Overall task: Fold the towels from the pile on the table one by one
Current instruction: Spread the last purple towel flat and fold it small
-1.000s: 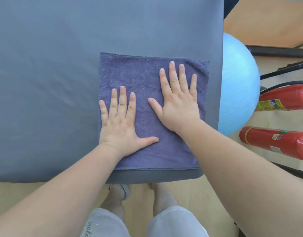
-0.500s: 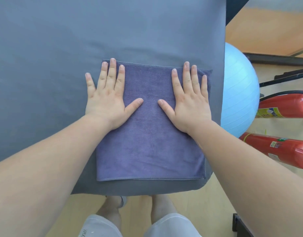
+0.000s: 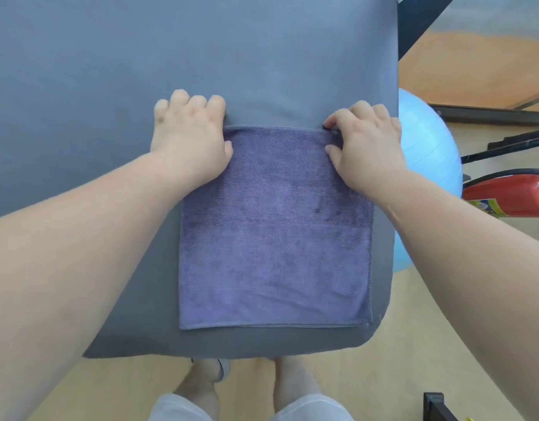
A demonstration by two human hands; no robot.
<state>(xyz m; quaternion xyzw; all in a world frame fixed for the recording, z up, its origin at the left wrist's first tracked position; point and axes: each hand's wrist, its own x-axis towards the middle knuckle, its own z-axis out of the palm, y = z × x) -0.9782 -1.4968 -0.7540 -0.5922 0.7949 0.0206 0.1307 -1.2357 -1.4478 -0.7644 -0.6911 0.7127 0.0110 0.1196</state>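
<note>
**Item 1. Towel** (image 3: 274, 232): purple, short pile, folded to a near-square, with a stitched hem along its right and near edges. It lies flat on the near-right part of the table. Its right edge is just inside the table's right edge, and its near edge stops short of the table's near edge.

**Item 2. Your left hand** (image 3: 190, 135): at the towel's far-left corner, knuckles up and fingers curled. The thumb lies on the cloth. The hand grips that corner, though the contact itself is hidden under the hand.

**Item 3. Your right hand** (image 3: 365, 141): at the towel's far-right corner. Forefinger and thumb pinch the hem, and the other fingers are curled behind them.

**Item 4. Table** (image 3: 110, 71): covered in plain grey cloth that drapes over the rounded near-right corner.

**Item 5. Ball** (image 3: 426, 141): large and light blue, on the floor just right of the table. The table edge and your right forearm hide part of it.

**Item 6. Fire extinguisher** (image 3: 511, 189): red, lying on its side on the floor right of the ball, with a black hose arching over it. It carries a yellow label (image 3: 487, 207) with coloured print that is too small to read.

**Item 7. Black bars** (image 3: 505, 144): on the floor at far right, beyond the extinguisher.

**Item 8. Floor** (image 3: 414, 329): light wood.

**Item 9. Your feet** (image 3: 201, 387) and white shorts (image 3: 307, 410): below the table's near edge.
</note>
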